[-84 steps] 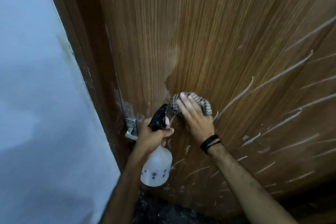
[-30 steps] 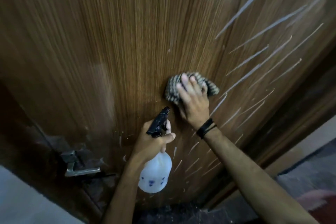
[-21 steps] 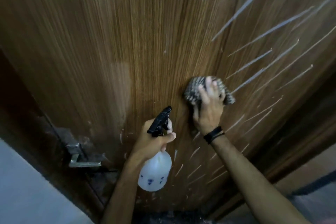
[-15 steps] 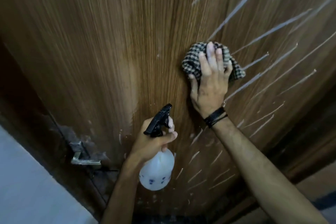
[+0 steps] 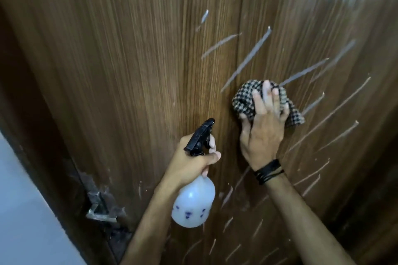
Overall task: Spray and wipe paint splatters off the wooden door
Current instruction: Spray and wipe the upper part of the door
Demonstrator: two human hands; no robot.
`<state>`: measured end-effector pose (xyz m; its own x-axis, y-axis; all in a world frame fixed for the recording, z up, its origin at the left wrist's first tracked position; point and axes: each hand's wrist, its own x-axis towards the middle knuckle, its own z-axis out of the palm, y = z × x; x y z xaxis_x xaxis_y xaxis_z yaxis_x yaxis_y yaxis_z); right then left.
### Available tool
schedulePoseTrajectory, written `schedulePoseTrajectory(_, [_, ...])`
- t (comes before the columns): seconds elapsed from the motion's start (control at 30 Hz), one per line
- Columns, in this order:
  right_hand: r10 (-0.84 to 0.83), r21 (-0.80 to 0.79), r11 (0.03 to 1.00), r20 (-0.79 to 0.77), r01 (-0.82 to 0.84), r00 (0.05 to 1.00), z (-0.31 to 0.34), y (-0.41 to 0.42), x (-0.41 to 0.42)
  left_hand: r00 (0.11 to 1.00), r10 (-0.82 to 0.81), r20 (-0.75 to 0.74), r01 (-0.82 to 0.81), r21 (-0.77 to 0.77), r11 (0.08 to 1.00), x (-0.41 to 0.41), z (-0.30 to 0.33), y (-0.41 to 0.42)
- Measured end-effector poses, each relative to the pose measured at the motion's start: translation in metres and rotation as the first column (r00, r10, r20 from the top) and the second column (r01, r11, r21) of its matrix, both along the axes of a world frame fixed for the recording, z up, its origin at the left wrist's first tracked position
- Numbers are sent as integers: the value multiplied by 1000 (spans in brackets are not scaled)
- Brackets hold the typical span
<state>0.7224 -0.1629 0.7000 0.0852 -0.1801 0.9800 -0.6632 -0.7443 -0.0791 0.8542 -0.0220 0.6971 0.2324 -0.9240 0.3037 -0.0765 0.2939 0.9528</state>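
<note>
Setting: inside a home, at a doorway under repainting. I stand close before a wooden door (image 5: 129, 71) of brown veneer with a fine vertical grain. White paint streaks (image 5: 247, 60) slant across it. Metal lever handle (image 5: 101, 213) at lower left, its plate smeared and worn. Dark door frame (image 5: 38, 135) beside it. Pale painted wall (image 5: 25, 211) beyond the frame.

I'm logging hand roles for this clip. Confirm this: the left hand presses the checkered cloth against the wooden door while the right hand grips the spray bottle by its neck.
The hands are swapped. In the head view, the right hand presses the checkered cloth against the wooden door, while the left hand grips the spray bottle by its neck.
</note>
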Motion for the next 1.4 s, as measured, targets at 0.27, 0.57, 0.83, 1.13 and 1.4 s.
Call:
schedulePoseTrajectory(0.27, [1, 3, 1000, -61, -1, 998, -17, 7, 6, 993, 95, 70, -93, -29, 995, -4, 39, -13])
schedulePoseTrajectory(0.57, [16, -16, 1000, 3, -16, 1000, 70, 5, 3, 988, 88, 129, -85, -33, 996, 3, 61, -7])
schedulePoseTrajectory(0.83, [19, -60, 998, -198, -32, 980, 59, 21, 33, 990, 94, 100, -88, -69, 994, 25, 77, 10])
schedulePoseTrajectory(1.13, [-1, -62, 998, -192, -11, 981, 96, 17, 27, 992, 74, 107, -65, -86, 994, 42, 100, 24])
schedulePoseTrajectory(1.4, [-5, -116, 993, -247, -24, 969, 133, 28, 59, 990, 59, 131, -45, -101, 994, 55, 133, 28])
